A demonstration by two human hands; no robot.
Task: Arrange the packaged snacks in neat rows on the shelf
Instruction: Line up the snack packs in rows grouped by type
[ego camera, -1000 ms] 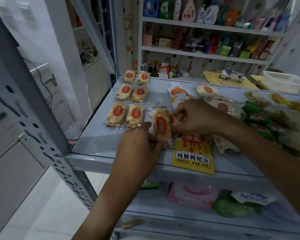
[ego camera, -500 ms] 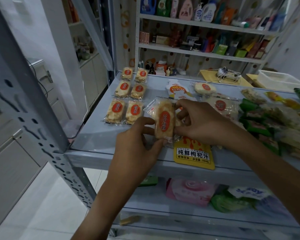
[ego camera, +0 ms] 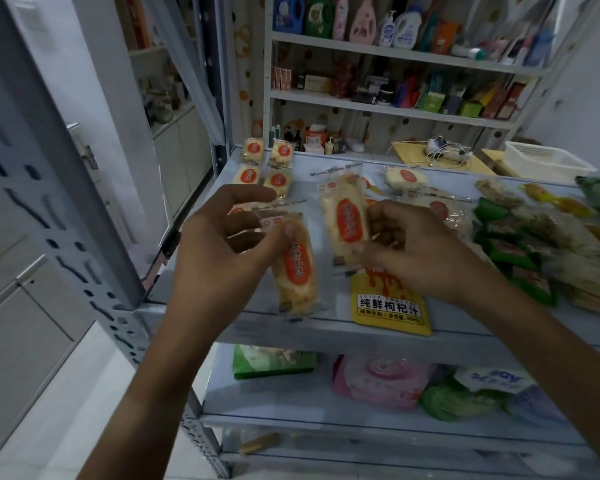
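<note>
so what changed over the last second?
The stacked rice cracker packs came apart and rose off the shelf: left hand now pinches one pack, right hand the other. The arranged rice cracker rows, yellow juice pouch and green snack packs stayed put.

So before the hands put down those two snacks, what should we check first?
1. Left hand grips its snack pack: ok.
2. Right hand grips the other pack: ok.
3. The two packs are apart: ok.
4. Rows at the shelf's back left look neat: ok.
5. Free spot beside the rows: cannot tell, the hands hide it.
6. Yellow juice pouch overhangs the shelf edge: not ok.
</note>
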